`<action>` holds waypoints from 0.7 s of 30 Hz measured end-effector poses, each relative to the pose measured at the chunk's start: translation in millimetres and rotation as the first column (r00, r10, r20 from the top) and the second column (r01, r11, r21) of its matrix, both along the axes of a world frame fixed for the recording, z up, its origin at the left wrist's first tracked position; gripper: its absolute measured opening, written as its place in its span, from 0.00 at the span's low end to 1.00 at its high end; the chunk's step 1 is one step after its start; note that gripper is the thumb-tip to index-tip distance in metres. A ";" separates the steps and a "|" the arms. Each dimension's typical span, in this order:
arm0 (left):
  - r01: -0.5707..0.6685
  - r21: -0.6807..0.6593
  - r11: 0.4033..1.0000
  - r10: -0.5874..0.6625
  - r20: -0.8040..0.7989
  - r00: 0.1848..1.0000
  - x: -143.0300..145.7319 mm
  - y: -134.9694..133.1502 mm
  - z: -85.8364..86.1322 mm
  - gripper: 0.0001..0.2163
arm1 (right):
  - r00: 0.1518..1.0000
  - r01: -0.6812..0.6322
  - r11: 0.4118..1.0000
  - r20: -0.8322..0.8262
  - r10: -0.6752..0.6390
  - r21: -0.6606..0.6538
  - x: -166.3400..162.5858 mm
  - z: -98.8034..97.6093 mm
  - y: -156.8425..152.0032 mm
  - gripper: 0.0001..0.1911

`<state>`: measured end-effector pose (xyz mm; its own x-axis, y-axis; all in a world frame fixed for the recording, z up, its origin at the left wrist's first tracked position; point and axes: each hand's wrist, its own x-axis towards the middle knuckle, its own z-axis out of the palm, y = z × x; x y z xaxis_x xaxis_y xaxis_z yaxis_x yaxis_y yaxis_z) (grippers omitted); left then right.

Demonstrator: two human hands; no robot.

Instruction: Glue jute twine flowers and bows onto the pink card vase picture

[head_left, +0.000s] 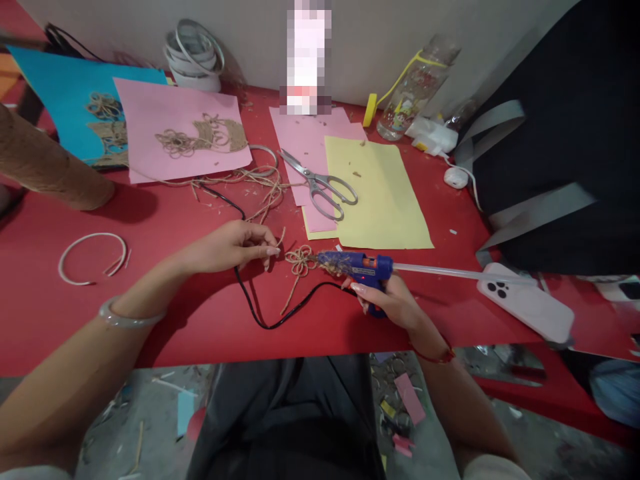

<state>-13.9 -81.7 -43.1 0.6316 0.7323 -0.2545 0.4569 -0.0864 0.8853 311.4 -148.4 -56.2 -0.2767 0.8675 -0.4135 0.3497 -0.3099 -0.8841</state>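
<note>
My right hand (387, 298) is wrapped round the grip of a blue glue gun (356, 265) with a clear glue stick sticking out of its back. The gun's nozzle points left at a small looped jute-twine flower (300, 259) lying on the red table (165, 313). My left hand (235, 245) rests on the table just left of the flower, fingers curled and pinched together near the twine's end. The gun's black cord (260, 319) runs under that hand and loops across the table.
Scissors (320, 187) lie on pink and yellow paper sheets (380, 200). A pink sheet with twine shapes (185, 137) and a blue one sit at back left. A white phone (525, 301), a plastic bottle (415, 87), a dark bag (565, 133) and a hairband (93, 257) surround the spot.
</note>
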 end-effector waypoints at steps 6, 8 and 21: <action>-0.003 0.000 1.000 0.003 -0.002 1.000 -0.6 -0.3 1.0 0.17 | 0.979 0.060 0.997 -0.192 -0.068 -0.046 1.0 15.1 -3.4 0.22; -0.002 -0.001 1.000 0.002 -0.007 1.000 -0.9 -0.3 1.1 0.17 | 0.969 0.093 0.994 -0.227 -0.103 -0.053 4.7 18.9 -4.3 0.24; -0.089 -0.042 0.995 0.091 0.049 0.995 1.4 -5.4 7.0 0.17 | 0.820 0.556 0.808 0.029 -0.571 0.195 53.3 29.4 11.1 0.26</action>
